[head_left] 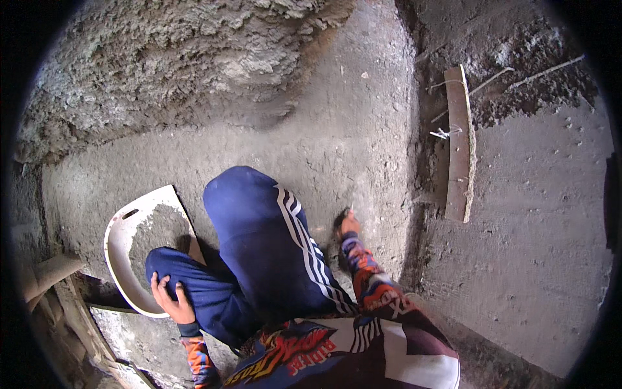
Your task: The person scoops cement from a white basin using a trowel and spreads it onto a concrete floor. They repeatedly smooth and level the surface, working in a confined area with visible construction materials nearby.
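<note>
My left hand [173,297] rests on my bent left knee [165,262] in dark blue trousers, its fingers apart. Beside and partly behind that knee lies a white plastic scoop-like tray [118,245] with a handle slot and grey mortar [155,230] inside. My right hand [348,223] is low against the grey, dusty cement surface [337,162], right of my raised right knee. Its fingers are curled; what they hold, if anything, is too small and shaded to name.
A rough plastered mass [181,58] fills the upper left. At right, a narrow board [458,162] with white ties sits by rods [544,70] and a smoother cement slab [518,246]. A pipe [55,271] and wooden planks [81,321] are at lower left.
</note>
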